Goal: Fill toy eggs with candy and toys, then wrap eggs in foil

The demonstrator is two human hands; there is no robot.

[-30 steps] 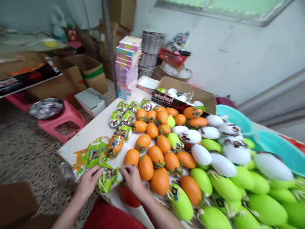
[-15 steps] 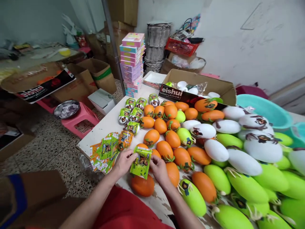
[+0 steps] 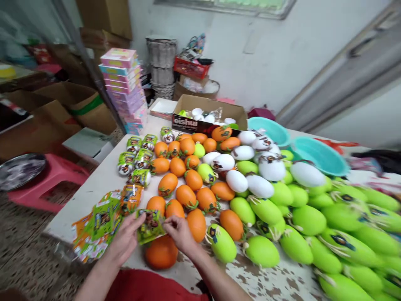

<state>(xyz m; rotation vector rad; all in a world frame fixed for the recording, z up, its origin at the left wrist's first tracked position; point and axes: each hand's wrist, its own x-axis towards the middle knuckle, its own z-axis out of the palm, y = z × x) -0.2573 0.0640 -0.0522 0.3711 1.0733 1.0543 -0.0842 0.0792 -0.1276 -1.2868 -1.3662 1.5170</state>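
Note:
My left hand (image 3: 125, 236) grips the left side of a small green printed packet (image 3: 150, 229), thumb on top. My right hand (image 3: 180, 234) is closed in a pinch at the packet's right edge; its fingertips are slightly blurred. The packet is tilted over a large orange egg (image 3: 161, 252) on the table. Just beyond my left hand lies an orange printed packet (image 3: 130, 197). To its left spreads a pile of flat green and orange packets (image 3: 102, 221). Several white eggs in green printed wrappers (image 3: 125, 163) stand farther back.
Orange eggs (image 3: 186, 195), white eggs (image 3: 237, 181) and green eggs (image 3: 308, 219) crowd the table's middle and right. Behind them stand an open carton (image 3: 189, 124) and turquoise basins (image 3: 319, 154). Stacked pastel boxes (image 3: 125, 94) rise at the back left. A pink stool (image 3: 50, 182) stands left.
The view has swung to the right, showing more green eggs and a second basin. The green packet is now tilted flatter between my hands, and my right fingers have drawn into a pinch.

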